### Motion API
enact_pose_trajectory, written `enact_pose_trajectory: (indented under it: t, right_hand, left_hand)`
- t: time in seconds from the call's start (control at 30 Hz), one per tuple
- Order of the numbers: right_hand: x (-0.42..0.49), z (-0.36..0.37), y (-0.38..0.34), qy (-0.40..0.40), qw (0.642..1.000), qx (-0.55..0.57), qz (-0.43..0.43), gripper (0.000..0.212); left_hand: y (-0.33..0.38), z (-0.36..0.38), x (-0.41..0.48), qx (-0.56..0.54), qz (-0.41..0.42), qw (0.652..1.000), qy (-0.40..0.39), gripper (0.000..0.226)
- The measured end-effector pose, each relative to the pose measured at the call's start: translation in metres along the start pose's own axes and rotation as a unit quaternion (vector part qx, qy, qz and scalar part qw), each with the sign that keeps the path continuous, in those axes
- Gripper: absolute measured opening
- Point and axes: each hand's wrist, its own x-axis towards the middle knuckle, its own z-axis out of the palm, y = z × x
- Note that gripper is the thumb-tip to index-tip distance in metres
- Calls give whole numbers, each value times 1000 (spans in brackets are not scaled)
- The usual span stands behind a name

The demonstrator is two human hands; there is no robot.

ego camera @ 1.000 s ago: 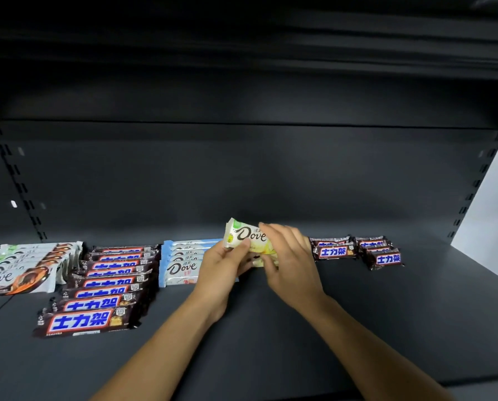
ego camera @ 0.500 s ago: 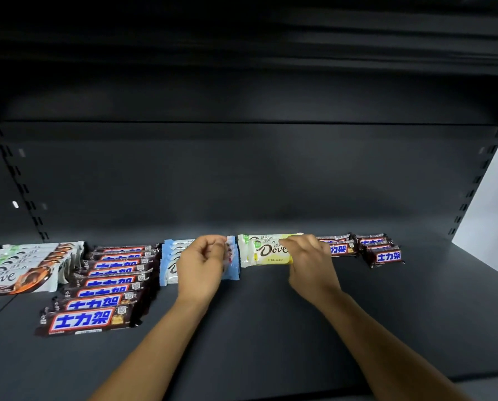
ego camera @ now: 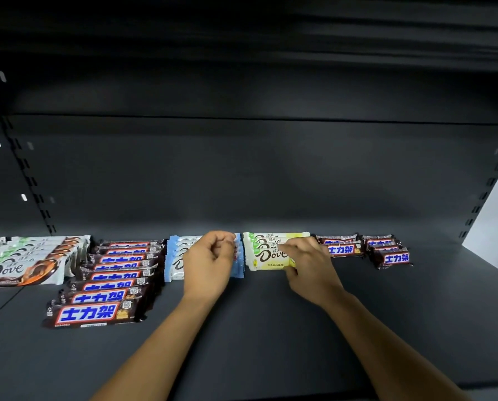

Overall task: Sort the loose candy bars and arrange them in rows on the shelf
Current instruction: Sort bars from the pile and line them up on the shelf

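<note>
From the head camera, the step in hand looks like setting a bar at the near end of its row. The right hand (ego camera: 310,269) reaches over the shelf (ego camera: 271,337), and its fingers (ego camera: 289,249) and thumb pinch the right end of the front yellow-green Dove bar (ego camera: 266,256), which lies flat against the like bars just behind it. The left hand (ego camera: 210,263) hangs over the blue-white Dove row (ego camera: 174,263) just left of that, its fingers (ego camera: 227,241) clenched, with no bar showing in them. A long brown bar row (ego camera: 111,277) runs further left, and two short brown rows (ego camera: 341,249) lie to the right. The next move probably calls for letting go without dragging the wrapper, squaring the bar with its neighbours, then finding another loose one. The left palm faces away, so I cannot rule out something small inside it. The left hand also covers much of the blue-white row, the orange-marked Dove bars (ego camera: 24,272) are cut off at the left edge, and the far bars in each row are too overlapped to count.
</note>
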Motion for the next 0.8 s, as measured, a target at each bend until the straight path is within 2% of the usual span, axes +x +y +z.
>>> enact_pose_trajectory:
  t: [0.5,0.63,0.73,0.8]
  right_hand:
    - [4,3,-4,6,1000,-18,-17,43]
    - [3,0,-7,-9,1000,-17,-10,45]
    - [3,-1,-6,-3,1000,-11,-6,46]
    - [4,-4,-5,8,1000,-3,5,43]
  left_hand:
    - [0,-2,-1,63,25,998,-7,20]
    - [0,-7,-1,130,79,988,-8,24]
    - [-2,-12,-1,212,143,966,-21,18]
    - [-2,-12,-2,262,170,950,-24,36]
